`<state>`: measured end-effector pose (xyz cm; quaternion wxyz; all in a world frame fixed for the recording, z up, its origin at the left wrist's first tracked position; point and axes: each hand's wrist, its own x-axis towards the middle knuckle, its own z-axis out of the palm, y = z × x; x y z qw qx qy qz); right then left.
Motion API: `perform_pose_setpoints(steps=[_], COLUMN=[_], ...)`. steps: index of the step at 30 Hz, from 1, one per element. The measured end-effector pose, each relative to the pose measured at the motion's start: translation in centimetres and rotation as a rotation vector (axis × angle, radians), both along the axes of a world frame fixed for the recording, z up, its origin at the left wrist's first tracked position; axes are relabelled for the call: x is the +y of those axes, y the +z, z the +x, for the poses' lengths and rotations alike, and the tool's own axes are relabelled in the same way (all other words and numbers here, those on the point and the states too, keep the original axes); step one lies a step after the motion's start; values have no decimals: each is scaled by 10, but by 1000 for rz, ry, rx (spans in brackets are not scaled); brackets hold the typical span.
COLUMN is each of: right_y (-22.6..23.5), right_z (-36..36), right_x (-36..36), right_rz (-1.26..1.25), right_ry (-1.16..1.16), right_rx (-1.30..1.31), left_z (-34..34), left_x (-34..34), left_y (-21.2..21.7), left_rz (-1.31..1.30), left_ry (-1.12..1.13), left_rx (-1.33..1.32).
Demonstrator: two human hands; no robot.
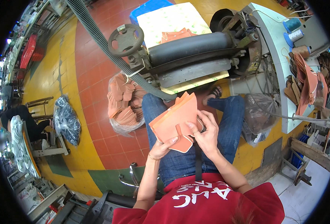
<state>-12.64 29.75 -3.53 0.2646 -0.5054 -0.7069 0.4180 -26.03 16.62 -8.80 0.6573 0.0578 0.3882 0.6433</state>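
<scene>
A stack of salmon-orange leather pieces (174,117) rests over my lap, fanned slightly at the top. My left hand (162,148) grips the stack from below, thumb on its lower edge. My right hand (206,131) pinches the right side of the stack, fingers curled over a tab-shaped piece hanging down. Both hands sit above my jeans-clad knees, just in front of a roller machine (189,48) with a black cylinder.
A clear bag of the same orange pieces (123,106) lies on the floor left of my knee. A ribbed grey hose (98,35) runs past a black handwheel (126,39). More orange pieces (177,35) lie behind the roller. White table (280,56) at right holds thread spools.
</scene>
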Motion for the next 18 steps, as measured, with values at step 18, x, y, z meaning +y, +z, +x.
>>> perform_pose_setpoints(steps=[18], right_y=[39], right_z=[35], right_x=[30], right_rz=[255], right_ry=[-199], right_rx=[330], left_z=[16], left_x=[21], left_y=[-3], left_rz=[-62], left_ry=[115], left_rx=[-111])
